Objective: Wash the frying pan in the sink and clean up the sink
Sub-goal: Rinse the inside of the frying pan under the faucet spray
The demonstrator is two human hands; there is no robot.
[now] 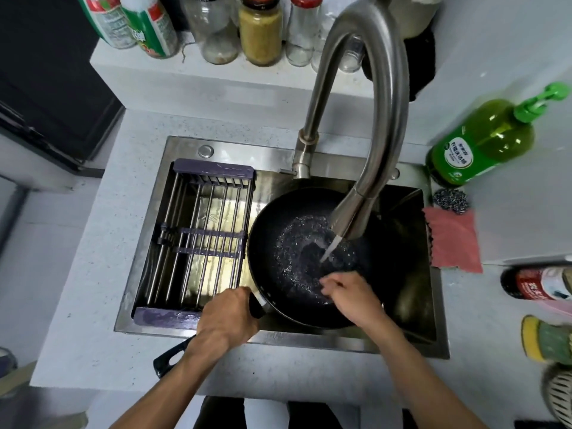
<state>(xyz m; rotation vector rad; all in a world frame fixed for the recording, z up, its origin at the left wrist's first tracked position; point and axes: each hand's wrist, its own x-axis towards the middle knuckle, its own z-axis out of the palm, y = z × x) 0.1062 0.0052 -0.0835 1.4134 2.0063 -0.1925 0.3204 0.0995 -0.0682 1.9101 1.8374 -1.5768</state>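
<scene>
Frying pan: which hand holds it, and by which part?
The left hand grips the frying pan by its handle, near the bowl.

No wording legible anywhere. At three o'clock, on the green soap bottle (483,144), a round white label with small print, too blurred to read. At eleven o'clock, on two green-and-white bottles (145,26), blocks of fine print, unreadable. At four o'clock, on a red-labelled bottle (538,283) lying on the tabletop (93,274), white characters, smeared beyond reading. No numbers or signs made out on the jars at twelve o'clock.
</scene>
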